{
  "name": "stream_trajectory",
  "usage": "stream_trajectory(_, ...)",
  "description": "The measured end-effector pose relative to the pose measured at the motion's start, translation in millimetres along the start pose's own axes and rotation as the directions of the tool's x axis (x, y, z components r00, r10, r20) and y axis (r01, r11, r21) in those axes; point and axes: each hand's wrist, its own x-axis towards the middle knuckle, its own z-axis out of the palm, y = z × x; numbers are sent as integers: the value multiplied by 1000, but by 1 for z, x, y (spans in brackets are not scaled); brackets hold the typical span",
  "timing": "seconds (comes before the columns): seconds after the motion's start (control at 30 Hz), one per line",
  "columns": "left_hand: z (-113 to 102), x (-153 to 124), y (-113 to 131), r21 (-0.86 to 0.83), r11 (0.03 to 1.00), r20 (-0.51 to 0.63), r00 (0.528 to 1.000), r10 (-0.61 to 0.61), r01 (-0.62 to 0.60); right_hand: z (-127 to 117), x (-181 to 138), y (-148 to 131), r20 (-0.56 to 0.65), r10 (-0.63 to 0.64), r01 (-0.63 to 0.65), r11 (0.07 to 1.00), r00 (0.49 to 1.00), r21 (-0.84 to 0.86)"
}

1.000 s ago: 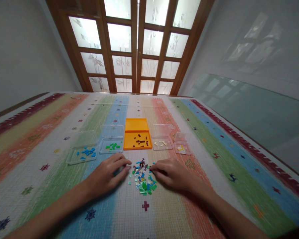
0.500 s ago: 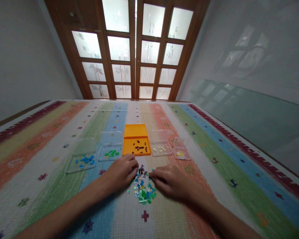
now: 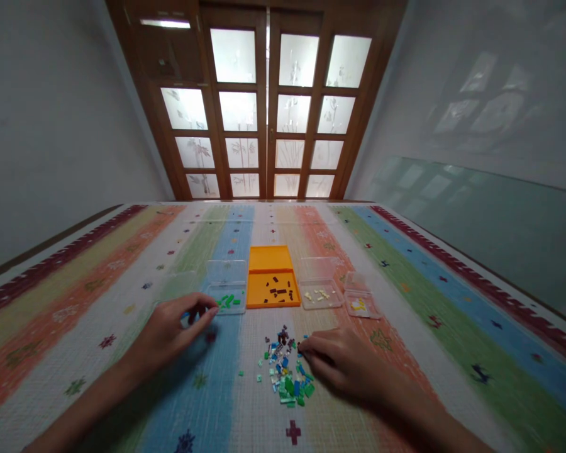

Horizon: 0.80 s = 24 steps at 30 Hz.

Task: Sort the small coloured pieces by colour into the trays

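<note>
A pile of small toy building bricks (image 3: pixel 288 385), mostly green, blue and brown, lies on the striped cloth. At its right edge rests my right hand (image 3: pixel 339 360), fingers closed together, with a tiny dark spot by the fingertips that I cannot identify. My left hand (image 3: pixel 177 327) is held up left of the pile, thumb and fingers pinched near the clear box of green bricks (image 3: pixel 236 309). Whatever that pinch holds, if anything, is hidden. Behind this hand the box of blue bricks is almost wholly covered.
An open orange case (image 3: pixel 259 296) holds several dark brown bricks. To its right stand a clear box of cream bricks (image 3: pixel 321 306) and a smaller clear box with yellow and white bricks (image 3: pixel 373 313). The striped cloth (image 3: pixel 122 371) stretches towards wooden glazed doors (image 3: pixel 266 157).
My left hand has left the pile, moving left to the clear boxes and over the blue bricks' box. My right hand stays beside the pile. The whole view has shifted slightly.
</note>
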Motion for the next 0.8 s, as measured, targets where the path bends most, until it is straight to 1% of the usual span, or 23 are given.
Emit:
stream_trajectory(0.13,-19,-8,-26,49,995,-100,991,-87,92,1,-1,0,4,31,-32,999,999,17)
stream_trajectory(0.27,-24,-13,-44,86,983,-167,975,-148,164,2,-1,1,8,50,-51,998,999,23)
stream_trajectory(0.4,-22,-17,-47,92,977,-165,970,-176,193,2,0,1,32,62,-63,998,998,19)
stream_trajectory(0.57,-19,-19,-49,103,972,-154,969,-193,210,2,0,0,4,45,-45,999,999,19)
stream_trajectory(0.8,-21,-22,-59,124,968,-197,962,-190,217,5,-1,2,-4,39,-39,999,999,22)
